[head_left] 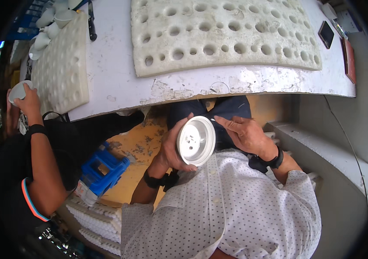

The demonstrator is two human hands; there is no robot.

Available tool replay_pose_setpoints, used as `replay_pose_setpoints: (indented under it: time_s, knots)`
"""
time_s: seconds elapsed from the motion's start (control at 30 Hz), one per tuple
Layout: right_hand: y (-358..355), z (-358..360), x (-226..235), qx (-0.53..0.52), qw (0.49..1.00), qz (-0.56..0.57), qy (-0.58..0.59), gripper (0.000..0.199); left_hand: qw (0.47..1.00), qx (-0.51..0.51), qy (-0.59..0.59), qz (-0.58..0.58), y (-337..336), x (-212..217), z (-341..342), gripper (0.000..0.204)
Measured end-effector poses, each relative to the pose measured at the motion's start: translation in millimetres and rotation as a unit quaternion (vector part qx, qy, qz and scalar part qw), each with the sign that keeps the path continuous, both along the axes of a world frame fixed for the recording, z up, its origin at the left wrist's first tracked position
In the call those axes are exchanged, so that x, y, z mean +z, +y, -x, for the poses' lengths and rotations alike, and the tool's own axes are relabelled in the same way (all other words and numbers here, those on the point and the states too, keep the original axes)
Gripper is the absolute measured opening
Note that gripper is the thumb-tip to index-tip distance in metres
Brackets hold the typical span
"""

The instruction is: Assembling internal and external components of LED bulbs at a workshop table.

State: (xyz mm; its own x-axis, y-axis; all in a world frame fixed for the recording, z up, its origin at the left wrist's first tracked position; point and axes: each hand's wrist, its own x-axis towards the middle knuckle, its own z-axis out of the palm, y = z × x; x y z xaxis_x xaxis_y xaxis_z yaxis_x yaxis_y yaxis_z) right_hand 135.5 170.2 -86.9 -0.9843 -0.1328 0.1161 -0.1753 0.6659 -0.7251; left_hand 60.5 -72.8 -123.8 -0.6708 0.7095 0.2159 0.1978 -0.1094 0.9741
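Observation:
My left hand (169, 149) is wrapped round a white round plastic housing (213, 140), shaped like a shallow cup. Its open side faces up, and several small dark holes show in its floor. Close to the far right of its rim is my right hand (246, 133), its index finger reaching toward the housing and the other fingers curled in. A tiny pale spot shows at that fingertip; what the fingers pinch, if anything, is too small to make out. Both hands are above my lap, in front of the table edge.
A white foam board (218, 56) with rows of holes lies on the white table (110, 82). Left of it are a knife (92, 23) and a second foam board (60, 69). A phone (325, 34) lies far right. A co-worker's hand (29, 103) holds a white cup-shaped part. A blue plastic stool (106, 170) stands below.

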Motion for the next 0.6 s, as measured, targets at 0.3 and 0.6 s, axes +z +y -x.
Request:
replay_pose_setpoints:
  time_s: [0.3, 0.6]
  knots:
    - [3.5, -4.5, -3.2, 0.012, 0.998, -0.06, 0.028, 0.042, 0.997, -0.016, 0.054, 0.049, 4.3, 4.3, -5.7, 0.119]
    - [5.3, -7.5, 2.6, 0.035, 0.985, -0.151, 0.069, 0.043, 0.998, -0.024, 0.054, 0.031, 7.7, 1.7, -8.3, 0.118]
